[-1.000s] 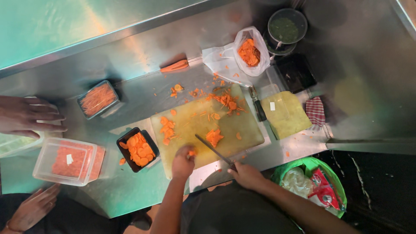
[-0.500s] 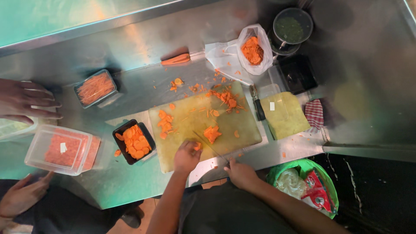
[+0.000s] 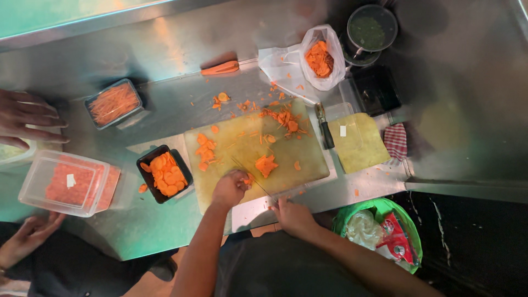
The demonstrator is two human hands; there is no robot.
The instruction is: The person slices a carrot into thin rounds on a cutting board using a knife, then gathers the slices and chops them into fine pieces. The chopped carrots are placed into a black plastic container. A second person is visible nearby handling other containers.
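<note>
Stainless steel counter (image 3: 181, 38) fills the view from above, with a yellow-green cutting board (image 3: 286, 159) at its near edge in front of me. My left hand (image 3: 230, 188) is curled over a small piece of carrot (image 3: 247, 179) on the near part of the board, fingertips pressing it down. My right hand (image 3: 293, 215) sits just past the board's near edge, closed around the handle of a knife (image 3: 254, 178) whose thin blade slants up to the carrot beside my left fingers. A little heap of cut carrot (image 3: 266, 164) lies just beyond the blade, and more slices are scattered across the far side of the board. To the left of the board, touching it, stands a black tray of carrot rounds (image 3: 165, 174). Farther left are a clear lidded box (image 3: 66, 182) and a small tub of carrot shreds (image 3: 114, 103). A whole carrot (image 3: 220, 68) lies on the counter beyond the board, near a plastic bag of carrot pieces (image 3: 320, 58). A green basket (image 3: 385, 231) of wrappers sits at my right. Another person's hands (image 3: 27, 115) rest at the far left edge.
</note>
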